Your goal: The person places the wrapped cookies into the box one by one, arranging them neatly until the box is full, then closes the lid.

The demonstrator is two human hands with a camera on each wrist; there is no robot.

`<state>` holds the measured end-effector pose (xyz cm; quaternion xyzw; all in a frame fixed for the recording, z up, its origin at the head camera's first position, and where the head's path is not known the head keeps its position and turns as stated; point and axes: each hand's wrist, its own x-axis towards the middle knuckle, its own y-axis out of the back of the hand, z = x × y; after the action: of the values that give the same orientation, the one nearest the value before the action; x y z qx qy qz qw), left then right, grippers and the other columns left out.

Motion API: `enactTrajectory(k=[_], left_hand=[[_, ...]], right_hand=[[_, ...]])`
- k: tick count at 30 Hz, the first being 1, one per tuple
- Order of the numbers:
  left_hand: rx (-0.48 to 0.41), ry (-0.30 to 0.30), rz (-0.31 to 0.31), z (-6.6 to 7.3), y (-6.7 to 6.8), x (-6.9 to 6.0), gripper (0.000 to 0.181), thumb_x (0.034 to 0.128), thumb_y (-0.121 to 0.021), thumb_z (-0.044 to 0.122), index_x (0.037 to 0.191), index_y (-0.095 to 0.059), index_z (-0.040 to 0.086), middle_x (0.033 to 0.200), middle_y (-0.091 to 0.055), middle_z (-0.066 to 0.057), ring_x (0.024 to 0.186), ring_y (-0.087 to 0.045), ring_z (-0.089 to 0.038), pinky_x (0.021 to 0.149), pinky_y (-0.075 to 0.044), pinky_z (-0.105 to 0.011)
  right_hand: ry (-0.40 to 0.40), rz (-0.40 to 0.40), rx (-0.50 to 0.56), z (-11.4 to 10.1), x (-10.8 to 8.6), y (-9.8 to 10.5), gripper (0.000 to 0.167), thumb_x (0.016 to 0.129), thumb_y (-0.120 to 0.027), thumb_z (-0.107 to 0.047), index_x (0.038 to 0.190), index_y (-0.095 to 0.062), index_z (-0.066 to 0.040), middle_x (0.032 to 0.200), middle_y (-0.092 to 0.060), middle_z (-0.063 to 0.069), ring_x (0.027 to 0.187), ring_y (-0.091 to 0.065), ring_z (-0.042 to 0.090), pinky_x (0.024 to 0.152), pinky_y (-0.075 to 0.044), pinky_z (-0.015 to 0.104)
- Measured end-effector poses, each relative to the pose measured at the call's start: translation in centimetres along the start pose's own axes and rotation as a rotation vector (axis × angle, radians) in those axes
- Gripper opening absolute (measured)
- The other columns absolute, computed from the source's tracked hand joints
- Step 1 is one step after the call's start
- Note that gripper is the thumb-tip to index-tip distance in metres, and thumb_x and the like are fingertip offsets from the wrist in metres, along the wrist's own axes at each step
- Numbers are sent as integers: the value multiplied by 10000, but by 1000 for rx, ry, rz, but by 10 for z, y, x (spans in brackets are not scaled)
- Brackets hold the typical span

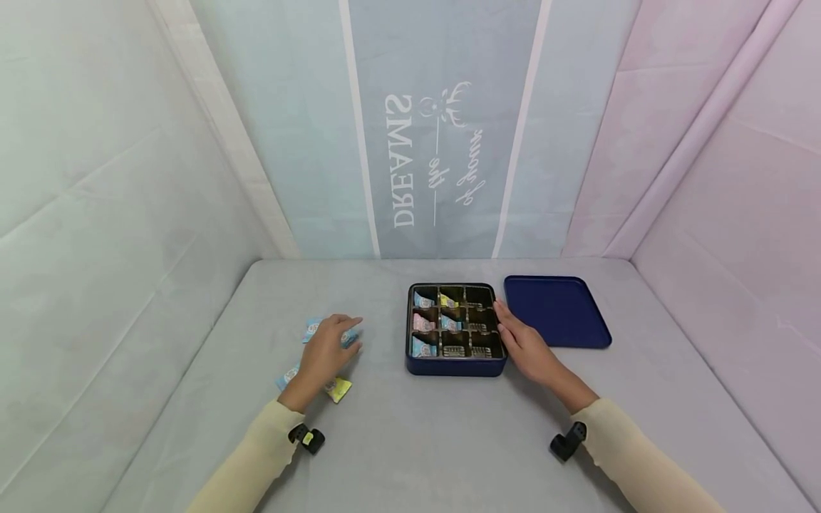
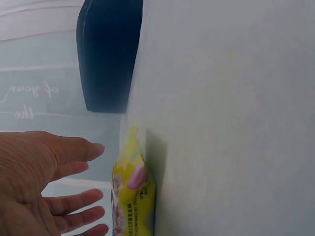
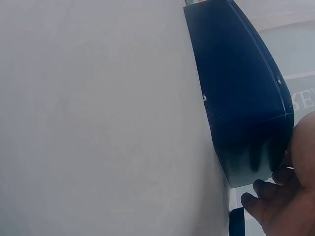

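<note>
A dark blue tin box [image 1: 456, 367] with a clear divided tray stands mid-table. In its left column lie a blue packet [image 1: 423, 348], a pink packet [image 1: 423, 323] and another blue one at the back. The middle column holds a yellow packet [image 1: 448, 301] behind a blue packet [image 1: 451, 324]. My right hand [image 1: 527, 349] rests along the box's right side, fingers fairly straight. Left of the box, my left hand [image 1: 326, 349] hovers over loose blue packets [image 1: 312, 328], thumb and fingers apart, nothing gripped. By its wrist lie a yellow packet [image 2: 133, 191] and a blue packet [image 1: 286, 377], partly covered.
The flat blue lid [image 1: 558, 312] lies on the table behind and right of the box. Bare ribbed plastic shows in the tray's right column and front middle compartment. Fabric walls [image 1: 449, 242] border the grey table [image 1: 423, 442] at the back and sides.
</note>
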<state>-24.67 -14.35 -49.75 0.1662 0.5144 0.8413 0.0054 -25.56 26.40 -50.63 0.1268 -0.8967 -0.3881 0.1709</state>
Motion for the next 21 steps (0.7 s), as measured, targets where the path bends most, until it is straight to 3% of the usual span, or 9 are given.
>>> enactTrajectory(k=[6, 12, 21], left_hand=[[10, 36, -24, -2, 2, -1, 511, 837, -856, 158, 1318, -692, 100, 1283, -625, -134, 1127, -616, -326, 721, -578, -427], [10, 89, -73, -1, 6, -3, 470, 854, -840, 163, 1290, -701, 63, 1279, -638, -195, 1143, -624, -369, 809, -579, -489], [-9, 80, -124, -2, 3, -3, 451, 859, -829, 131, 1290, -705, 83, 1283, -659, -169, 1172, -631, -340, 887, -560, -490]], right_hand=[[1, 1, -4, 0, 0, -1, 530, 1112, -406, -131, 1590, -229, 13, 1671, -131, 112, 1518, -207, 354, 1161, -273, 579], [0, -2, -6, -1, 0, 0, 532, 1112, -407, -135, 1592, -226, 8, 1671, -130, 108, 1515, -214, 356, 1159, -278, 580], [-6, -7, 2, -1, 0, 1, 536, 1114, -405, -143, 1597, -219, -3, 1674, -121, 101, 1522, -198, 345, 1163, -271, 577]])
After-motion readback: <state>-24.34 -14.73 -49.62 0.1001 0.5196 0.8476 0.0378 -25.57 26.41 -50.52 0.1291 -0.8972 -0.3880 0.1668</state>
